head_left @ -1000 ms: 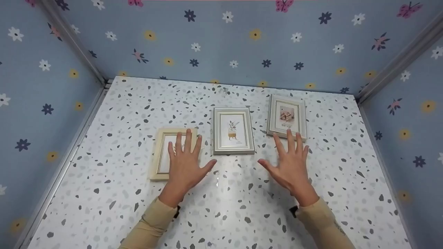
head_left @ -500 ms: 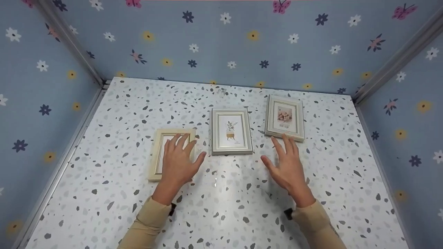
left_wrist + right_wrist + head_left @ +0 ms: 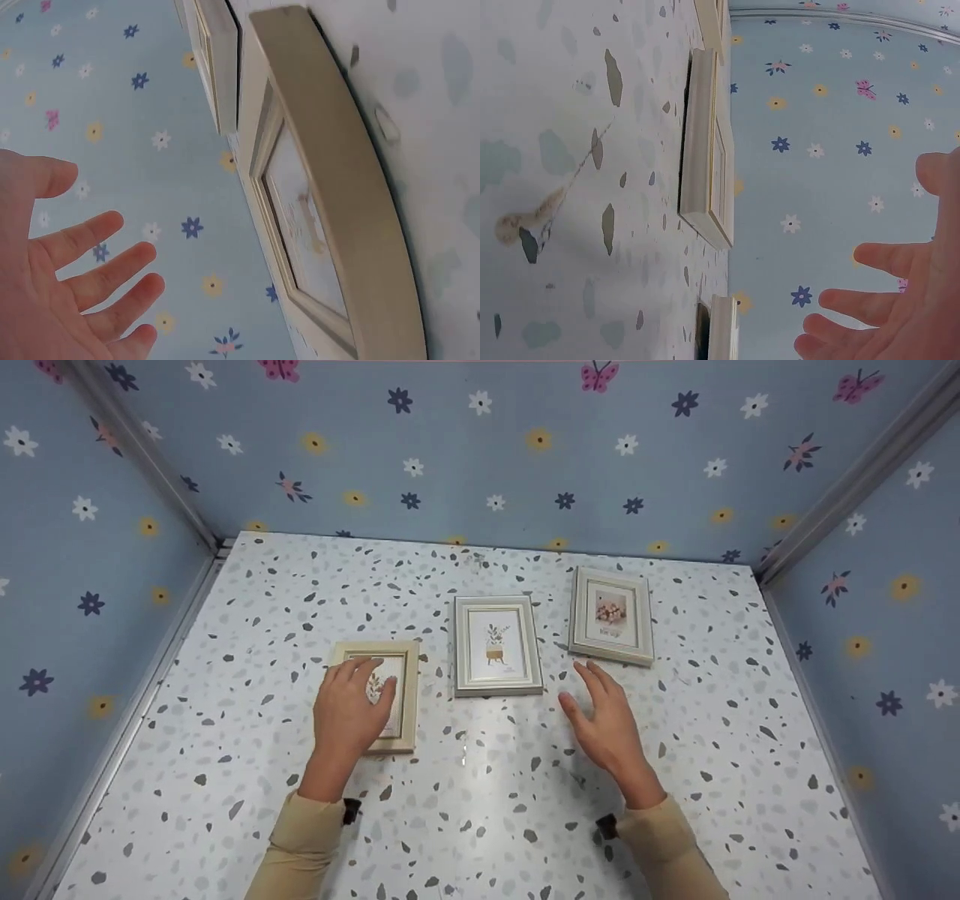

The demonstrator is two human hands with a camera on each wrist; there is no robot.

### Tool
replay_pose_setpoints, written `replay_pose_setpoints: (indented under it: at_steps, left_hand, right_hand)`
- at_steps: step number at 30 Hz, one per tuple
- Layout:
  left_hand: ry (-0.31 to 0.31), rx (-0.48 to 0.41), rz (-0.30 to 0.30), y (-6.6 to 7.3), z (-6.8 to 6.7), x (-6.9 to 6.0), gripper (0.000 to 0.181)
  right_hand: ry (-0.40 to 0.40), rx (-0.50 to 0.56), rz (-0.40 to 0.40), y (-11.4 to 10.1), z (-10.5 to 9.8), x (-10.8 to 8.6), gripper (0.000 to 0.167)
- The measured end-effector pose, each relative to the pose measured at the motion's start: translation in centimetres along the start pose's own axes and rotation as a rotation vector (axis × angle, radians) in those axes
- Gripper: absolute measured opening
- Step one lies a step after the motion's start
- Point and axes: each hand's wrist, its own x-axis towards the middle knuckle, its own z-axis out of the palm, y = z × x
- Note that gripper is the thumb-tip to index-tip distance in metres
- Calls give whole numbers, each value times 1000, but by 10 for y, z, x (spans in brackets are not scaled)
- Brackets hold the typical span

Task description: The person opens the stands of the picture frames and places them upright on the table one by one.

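**Wall [image 3: 480,457] and table [image 3: 480,825], seen from the head and both wrists**

The wall, blue and flowered, rises behind the table and along both sides; only the head view takes in all three panels, with grey rails [image 3: 142,457] at their corners. The white, speckled table bears three picture frames, face up and well apart. Tan sleeves [image 3: 292,840] cross its near part and cover some of it.

The middle frame [image 3: 497,646] (a potted plant in its print) lies between the other two. The right frame [image 3: 611,616] is set farther back; the left frame [image 3: 405,712] is nearest the person. The head view gives their faces, but the left hand [image 3: 346,716] stands in the way, hiding the left frame's left side and part of its print. The left wrist view adds that frame's thick side and a gap between it and the hand. The right wrist view gives the middle frame's side, with parts of the other two above and below.

The left hand hovers over the left frame, fingers loosely bent and apart. The right hand [image 3: 609,724] hovers just nearer than the right frame, thumb and fingers apart.

Black pieces [image 3: 351,811] show at both cuffs. A brownish smudge [image 3: 525,219] marks the table in the right wrist view.
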Motion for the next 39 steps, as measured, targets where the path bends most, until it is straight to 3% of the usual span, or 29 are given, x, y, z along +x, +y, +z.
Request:
replay_pose_setpoints:
  at_steps: [11, 18, 33, 39]
  left_hand:
    - [4, -39, -167, -29, -16, 2, 40]
    - [-20, -53, -271, -43, -18, 4, 41]
    - [-25, -88, -334, -63, -18, 3, 39]
    - [-97, -80, -381, -68, -17, 4, 44]
  right_hand:
    - [-10, 65, -13, -20, 16, 5, 54]
    - [-10, 105, -12, -32, 28, 11, 51]
    - [-58, 213, -53, -42, 48, 16, 53]
    - [-69, 250, -60, -47, 54, 16, 53]
